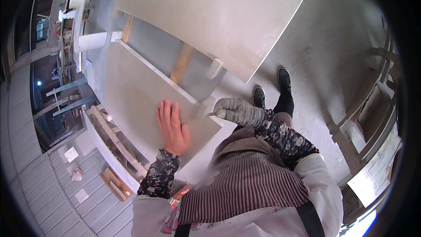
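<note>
My bare left hand (173,127) lies flat, fingers stretched out, on a beige flat panel (136,87) with a pale edge. My right hand (239,110), in a grey striped glove, is closed just beyond the panel's right end. A small dark tip shows at its fingertips, too little of it to name. Beside these fingertips, at the panel's edge, is a blurred whitish block (206,106); whether the glove touches it I cannot tell.
A second, larger beige panel (219,13) lies farther off, with another whitish block (215,68) at its near edge. A wooden bar (181,63) spans the gap between panels. Wooden framing (351,127) stands at right; a wooden box (116,184) is at lower left.
</note>
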A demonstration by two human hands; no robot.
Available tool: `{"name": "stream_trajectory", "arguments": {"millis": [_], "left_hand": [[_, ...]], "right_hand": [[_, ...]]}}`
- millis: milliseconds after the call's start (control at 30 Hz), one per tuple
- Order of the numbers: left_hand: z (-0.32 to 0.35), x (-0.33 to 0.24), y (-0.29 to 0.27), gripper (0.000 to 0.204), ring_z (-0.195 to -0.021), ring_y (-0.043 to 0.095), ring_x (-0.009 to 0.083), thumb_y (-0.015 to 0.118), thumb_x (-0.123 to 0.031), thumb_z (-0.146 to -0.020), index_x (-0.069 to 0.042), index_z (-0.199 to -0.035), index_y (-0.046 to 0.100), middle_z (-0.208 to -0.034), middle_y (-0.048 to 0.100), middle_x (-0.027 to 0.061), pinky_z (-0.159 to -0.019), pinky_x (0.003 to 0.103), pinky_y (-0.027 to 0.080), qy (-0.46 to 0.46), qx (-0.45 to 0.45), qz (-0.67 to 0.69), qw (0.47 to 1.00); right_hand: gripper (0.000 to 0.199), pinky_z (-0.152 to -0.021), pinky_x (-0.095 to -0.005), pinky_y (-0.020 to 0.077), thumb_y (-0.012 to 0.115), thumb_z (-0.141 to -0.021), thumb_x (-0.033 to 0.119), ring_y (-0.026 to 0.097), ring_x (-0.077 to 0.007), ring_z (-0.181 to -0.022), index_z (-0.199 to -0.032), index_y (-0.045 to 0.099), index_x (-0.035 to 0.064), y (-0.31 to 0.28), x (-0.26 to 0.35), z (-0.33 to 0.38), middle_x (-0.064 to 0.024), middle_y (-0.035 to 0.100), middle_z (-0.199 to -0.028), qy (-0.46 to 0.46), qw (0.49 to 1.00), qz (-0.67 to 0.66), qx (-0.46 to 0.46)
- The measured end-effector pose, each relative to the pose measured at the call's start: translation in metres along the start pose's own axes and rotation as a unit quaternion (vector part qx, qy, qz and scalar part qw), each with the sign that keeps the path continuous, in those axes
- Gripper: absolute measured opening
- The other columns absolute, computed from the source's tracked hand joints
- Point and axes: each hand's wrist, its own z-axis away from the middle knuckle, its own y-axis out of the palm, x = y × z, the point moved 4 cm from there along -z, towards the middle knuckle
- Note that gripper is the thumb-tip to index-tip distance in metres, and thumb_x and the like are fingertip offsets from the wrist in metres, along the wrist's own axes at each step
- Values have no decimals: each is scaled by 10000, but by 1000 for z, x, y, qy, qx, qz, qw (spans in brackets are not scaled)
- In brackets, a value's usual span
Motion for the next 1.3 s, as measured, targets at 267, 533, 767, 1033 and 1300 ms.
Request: {"name": "stream_trajectory", "arguments": {"millis": [267,533,767,1033,1300], "left_hand": [[1,0,0,625,-1468,265,469,438,-167,-933,34,-1516,332,-1575,306,270,-1193,617,167,-8,7,2,1000],[0,1,-1,604,-1466,253,466,369,-239,-1003,56,-1526,300,-1595,256,284,-1206,581,158,-10,25,-17,999],[1,3,-1,601,-1475,243,464,365,-238,-1005,54,-1526,303,-1599,255,281,-1207,582,153,-11,29,-15,999],[2,4,0,603,-1474,243,465,368,-242,-1003,51,-1526,304,-1597,257,281,-1205,589,149,-16,29,-5,999],[0,2,-2,604,-1473,241,468,379,-239,-996,56,-1520,311,-1593,254,292,-1203,593,150,-12,30,-1,999]], "right_hand": [[238,-921,-288,458,621,-1024,241,566,-106,-976,-1088,645,13,-3,2,10,-15,641,-972,63,993,-67,74],[262,-872,-275,444,640,-1011,283,531,-100,-930,-1113,655,42,-12,1,1,18,606,-950,41,986,-6,163],[218,-737,-219,426,659,-997,248,489,-49,-822,-1074,675,45,-15,5,-5,50,577,-912,147,958,-110,223],[287,-755,-205,424,663,-1001,277,482,-33,-843,-1166,661,42,-14,-8,14,63,591,-947,129,972,-157,120],[269,-815,-237,437,656,-1002,288,523,-58,-863,-1073,715,35,-17,-10,26,33,653,-929,150,964,-179,129]]}}
